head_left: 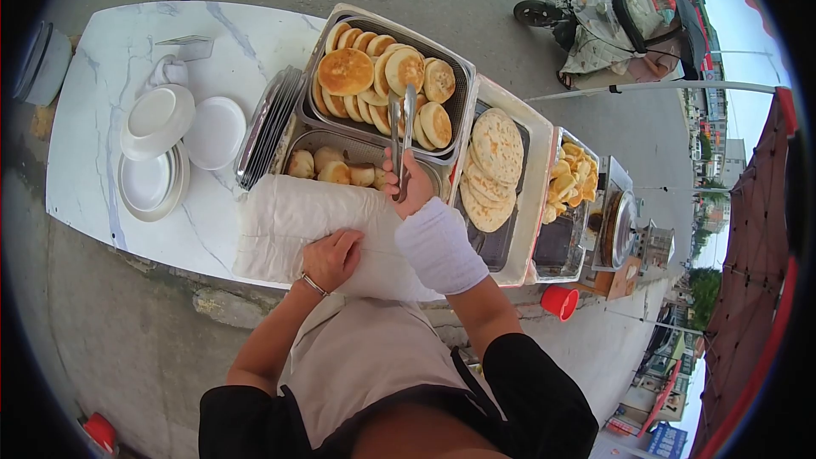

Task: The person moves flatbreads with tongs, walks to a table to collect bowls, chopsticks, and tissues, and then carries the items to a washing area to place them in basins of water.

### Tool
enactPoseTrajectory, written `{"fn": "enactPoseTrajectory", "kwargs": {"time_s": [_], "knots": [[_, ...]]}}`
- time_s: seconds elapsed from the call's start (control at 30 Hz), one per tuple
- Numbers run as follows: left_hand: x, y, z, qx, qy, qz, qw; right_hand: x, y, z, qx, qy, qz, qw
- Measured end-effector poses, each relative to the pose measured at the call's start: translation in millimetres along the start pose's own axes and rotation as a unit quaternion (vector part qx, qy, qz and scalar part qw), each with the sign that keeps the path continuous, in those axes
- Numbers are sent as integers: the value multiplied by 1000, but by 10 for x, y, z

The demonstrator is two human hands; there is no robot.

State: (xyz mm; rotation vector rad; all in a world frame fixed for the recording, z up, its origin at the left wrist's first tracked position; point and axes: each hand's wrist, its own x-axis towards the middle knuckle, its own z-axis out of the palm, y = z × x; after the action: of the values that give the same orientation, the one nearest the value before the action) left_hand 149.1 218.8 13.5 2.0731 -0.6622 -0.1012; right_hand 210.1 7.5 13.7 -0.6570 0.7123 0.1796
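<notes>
- Red canopy (752, 263): stretches along the right edge of the view, above the street.
- Scooter (629, 13): stands on the pavement beyond the stall, a person seated on it.
- Marble-patterned table (85, 127): spreads to the left, its pale top veined with grey.
- White padded cloth (276, 225): lies over the near side of the food trays, partly covering a batch of rounded buns (335, 172).
- Perforated steel tray (464, 98): sits at the far side, filled with round browned breads (346, 72), many leaning on edge in rows.
- Pale-rimmed tray (525, 195): just right of it, with large speckled flatbreads (495, 153) overlapping; next along, a heap of golden fried dough pieces (571, 174).
- Stacked metal trays (270, 129): tilted, between the breads and the white plates (215, 132).
- Red bucket (559, 302): below the near edge on the right.
- Right hand (414, 187): closed around the metal tongs — a white cover wraps its wrist.
- Left hand (333, 260): rests on the cloth, fingers bent; whether it grips the fabric I cannot tell.
- Tongs: over the browned breads, arms slightly apart — contact at the tips is unclear.
- Bracelet (314, 285): circles the left wrist.
</notes>
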Motion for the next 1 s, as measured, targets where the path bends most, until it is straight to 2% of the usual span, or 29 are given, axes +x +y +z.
{"fn": "enactPoseTrajectory", "kwargs": {"time_s": [0.3,0.43,0.67,0.83,1.0], "knots": [[2,-7,4,1,5,5,1000,424,62,62,59,1,-64,996],[-1,-13,1,-1,3,8,1000,547,-26,29,38,45,-94,994],[-14,-51,19,-3,16,12,1000,217,-150,-140,83,6,-106,991],[-18,-54,20,-3,20,13,1000,219,-241,-376,106,74,-92,987],[-12,-50,20,-5,22,15,1000,232,-319,-487,85,96,-79,989]]}}
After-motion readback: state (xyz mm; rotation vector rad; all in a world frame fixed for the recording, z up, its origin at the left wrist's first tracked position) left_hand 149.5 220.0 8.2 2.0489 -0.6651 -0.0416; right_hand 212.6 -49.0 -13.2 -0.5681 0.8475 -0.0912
